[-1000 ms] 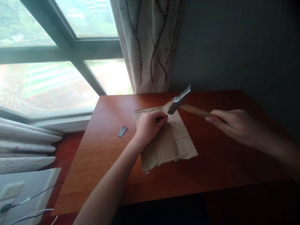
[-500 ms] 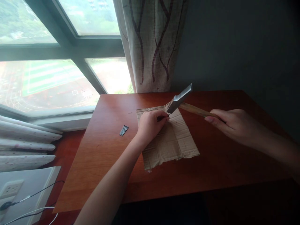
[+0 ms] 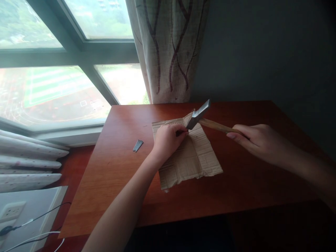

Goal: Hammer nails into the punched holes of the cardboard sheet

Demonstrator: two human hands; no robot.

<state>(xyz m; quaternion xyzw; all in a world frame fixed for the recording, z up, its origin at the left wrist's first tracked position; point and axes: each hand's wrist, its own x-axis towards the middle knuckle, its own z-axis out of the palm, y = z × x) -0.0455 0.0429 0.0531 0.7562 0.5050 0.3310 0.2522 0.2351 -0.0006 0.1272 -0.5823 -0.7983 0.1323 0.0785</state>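
Observation:
My right hand is wrapped round the wooden handle of a hammer. The metal head is tilted, its lower end right at the fingertips of my left hand. That hand rests on a creased piece of cardboard, thumb and fingers pinched on a nail, which the fingers and hammer head mostly hide. Left of the cardboard, several loose nails lie side by side in a small group.
The cardboard lies on a reddish-brown wooden table. Behind it hang a patterned curtain and a window. At lower left are a wall socket and cables.
The hammer head has come down slightly onto the spot at my left fingertips, and my right hand has dipped with it. My left hand holds its place on the cardboard.

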